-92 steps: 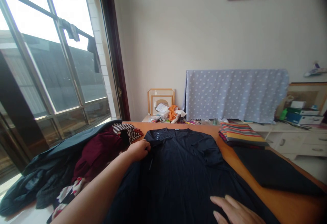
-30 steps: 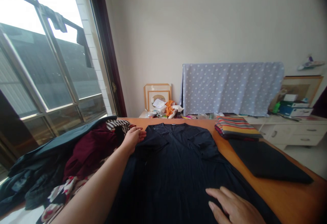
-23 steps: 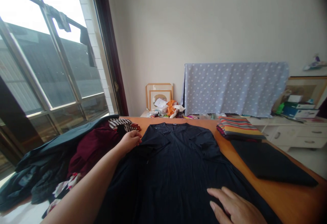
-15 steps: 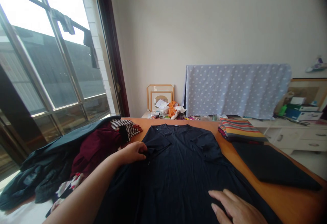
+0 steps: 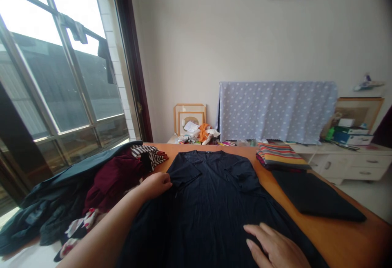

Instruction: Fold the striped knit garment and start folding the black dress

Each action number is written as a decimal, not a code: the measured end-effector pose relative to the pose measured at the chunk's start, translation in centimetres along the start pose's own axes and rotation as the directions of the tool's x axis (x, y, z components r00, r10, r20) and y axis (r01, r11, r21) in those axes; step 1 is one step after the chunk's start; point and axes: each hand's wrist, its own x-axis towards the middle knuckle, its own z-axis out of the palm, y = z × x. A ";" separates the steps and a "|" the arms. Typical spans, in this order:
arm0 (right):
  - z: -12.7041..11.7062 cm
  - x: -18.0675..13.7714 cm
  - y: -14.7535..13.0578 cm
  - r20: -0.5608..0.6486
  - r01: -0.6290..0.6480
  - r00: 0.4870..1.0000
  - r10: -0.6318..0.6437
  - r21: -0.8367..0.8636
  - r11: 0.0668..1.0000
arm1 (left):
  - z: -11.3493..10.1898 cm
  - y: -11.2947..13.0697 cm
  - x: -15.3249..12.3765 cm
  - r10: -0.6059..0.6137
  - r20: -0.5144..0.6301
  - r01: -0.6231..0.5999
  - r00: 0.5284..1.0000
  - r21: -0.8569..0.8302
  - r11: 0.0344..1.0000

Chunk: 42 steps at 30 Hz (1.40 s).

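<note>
A dark navy short-sleeved shirt (image 5: 211, 202) lies spread on the wooden table, its neckline at the far side and its lower part running out of view. My left hand (image 5: 157, 184) is closed at the edge of the left sleeve, fingertips pinching the dark cloth. Low over the right half of the shirt is my right hand (image 5: 272, 243), fingers apart and holding nothing; whether it touches the cloth I cannot tell.
Rumpled clothes, including a maroon garment (image 5: 112, 182) and a striped one (image 5: 150, 156), are heaped at left. Folded striped cloth (image 5: 281, 156) and a folded black garment (image 5: 318, 196) lie at right on the table (image 5: 349, 235). Behind stands a white cabinet (image 5: 358, 164).
The view has tilted up slightly and turned a little right, showing more of the wall clock. Both hands keep about the same places on the shirt; the left fingers look more curled.
</note>
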 end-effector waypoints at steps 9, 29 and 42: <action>-1.0 -0.4 -1.8 -0.003 -0.053 0.999 0.053 -0.049 0.997 | 0.4 2.1 -5.0 -0.014 -0.086 0.022 0.996 0.090 0.996; -2.8 -1.2 -3.0 0.098 -0.028 0.994 0.037 -0.094 0.995 | 2.2 6.5 -26.2 -0.224 -0.163 0.229 0.961 0.009 0.973; -5.8 -2.0 -1.3 0.248 -0.062 0.968 0.044 0.064 0.996 | 3.2 6.0 -30.3 -0.195 -0.066 0.198 0.979 0.044 0.979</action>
